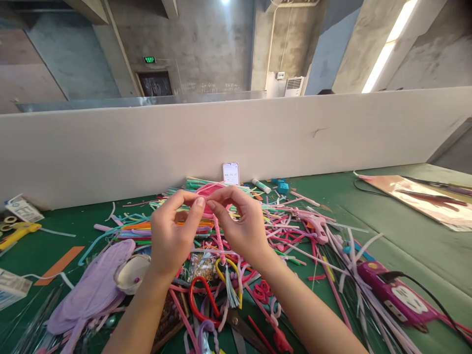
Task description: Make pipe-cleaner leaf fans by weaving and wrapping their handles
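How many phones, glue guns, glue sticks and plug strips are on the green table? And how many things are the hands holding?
Phone: 1
Glue guns, one yellow and one pink: 2
Glue stick: 1
Plug strip: 1
Pink fuzzy wire piece, pinched by the left hand and right hand: 1
Total: 6

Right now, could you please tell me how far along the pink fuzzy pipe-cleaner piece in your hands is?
Done, it seems: a pink pipe-cleaner loop with a twisted stem hanging below. In hand: the left hand and right hand pinch the loop's lower edge between fingertips. Left: hard to judge; the heap of loose coloured pipe cleaners and the pink glue gun lie untouched on the green table.
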Demonstrator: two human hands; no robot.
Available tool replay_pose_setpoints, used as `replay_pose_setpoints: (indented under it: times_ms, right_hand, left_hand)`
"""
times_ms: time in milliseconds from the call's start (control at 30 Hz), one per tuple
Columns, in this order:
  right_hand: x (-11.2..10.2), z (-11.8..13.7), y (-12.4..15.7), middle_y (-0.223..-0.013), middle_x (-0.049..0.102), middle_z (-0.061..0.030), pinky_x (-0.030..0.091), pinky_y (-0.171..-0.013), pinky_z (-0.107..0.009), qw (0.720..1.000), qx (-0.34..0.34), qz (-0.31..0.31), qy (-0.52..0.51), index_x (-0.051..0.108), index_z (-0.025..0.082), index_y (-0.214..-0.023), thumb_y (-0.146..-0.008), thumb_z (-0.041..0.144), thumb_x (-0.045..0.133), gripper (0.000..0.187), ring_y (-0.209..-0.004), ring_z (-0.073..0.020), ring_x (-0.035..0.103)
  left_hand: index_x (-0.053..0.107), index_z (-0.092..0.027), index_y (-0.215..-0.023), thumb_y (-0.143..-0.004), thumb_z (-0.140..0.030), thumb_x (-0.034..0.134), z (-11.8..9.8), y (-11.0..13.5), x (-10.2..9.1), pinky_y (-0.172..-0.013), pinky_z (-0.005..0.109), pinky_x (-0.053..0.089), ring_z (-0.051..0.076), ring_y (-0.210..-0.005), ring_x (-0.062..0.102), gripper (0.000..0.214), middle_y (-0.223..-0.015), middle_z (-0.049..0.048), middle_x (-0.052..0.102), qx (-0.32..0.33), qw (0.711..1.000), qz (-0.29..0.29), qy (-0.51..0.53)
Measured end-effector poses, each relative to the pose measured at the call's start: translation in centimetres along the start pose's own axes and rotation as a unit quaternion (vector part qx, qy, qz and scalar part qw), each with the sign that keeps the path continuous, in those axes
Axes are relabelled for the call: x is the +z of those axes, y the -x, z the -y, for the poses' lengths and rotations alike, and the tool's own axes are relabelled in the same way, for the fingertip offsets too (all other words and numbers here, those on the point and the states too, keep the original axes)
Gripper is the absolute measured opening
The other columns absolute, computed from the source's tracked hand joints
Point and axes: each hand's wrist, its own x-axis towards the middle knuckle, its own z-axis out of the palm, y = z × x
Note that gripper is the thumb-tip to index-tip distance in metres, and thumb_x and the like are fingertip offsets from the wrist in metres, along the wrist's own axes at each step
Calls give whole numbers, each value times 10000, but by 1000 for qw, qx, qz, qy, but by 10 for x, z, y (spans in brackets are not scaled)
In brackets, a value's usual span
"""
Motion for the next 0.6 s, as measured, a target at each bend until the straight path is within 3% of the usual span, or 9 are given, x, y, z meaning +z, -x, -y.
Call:
replay_pose_setpoints:
  times_ms: [67, 167, 267, 367, 500, 600]
  right_hand:
    - [-1, -1, 1, -769, 678, -30, 498, -678, -292, 991, -105, -16, 82, 606, 195, -823, -883, 95, 557, 126, -727, -149, 589]
    - [-2, -8, 2, -812, 701, -30, 500, -729, -317, 960, -228, -19, 161, 602, 214, -884, -878, 6, 470, 246, -770, -163, 587]
    - [-3, -15, 3, -910, 725, -27, 510, -783, -338, 943, -271, 12, 192, 615, 246, -979, -869, -10, 437, 331, -836, -175, 600]
    - [-6, -18, 3, -958, 731, -39, 516, -812, -356, 931, -301, 53, 202, 630, 253, -1018, -901, 19, 420, 336, -876, -189, 600]
    - [-8, -17, 2, -998, 735, -44, 523, -822, -371, 930, -308, 85, 180, 670, 265, -1021, -958, 101, 427, 300, -926, -198, 607]
    - [-7, -14, 0, -964, 740, -30, 517, -844, -369, 966, -217, 52, 134, 693, 272, -973, -952, 132, 493, 245, -910, -183, 626]
  left_hand:
    - [612, -197, -698, -848, -334, 617, -3, -3, -2, -410, 196, 323, 81, -499, 416, 203, -615, -34, 511, -110, 987, 45, 106]
    - [577, -181, -630, -761, -343, 688, -2, -8, -5, -384, 168, 280, 67, -488, 393, 236, -585, -34, 480, -251, 929, 105, 251]
    - [552, -170, -581, -691, -320, 726, 4, -14, -9, -348, 153, 229, 52, -452, 357, 254, -547, -35, 450, -330, 876, 141, 322]
    - [527, -172, -531, -653, -340, 737, 10, -17, -14, -321, 161, 172, 39, -403, 291, 295, -497, -41, 406, -379, 844, 180, 333]
    - [488, -186, -497, -638, -373, 737, 10, -19, -17, -320, 175, 153, 49, -399, 283, 342, -479, -39, 370, -387, 844, 208, 308]
    - [550, -193, -568, -681, -349, 723, 8, -19, -16, -345, 192, 264, 76, -450, 373, 259, -550, -19, 441, -320, 890, 163, 282]
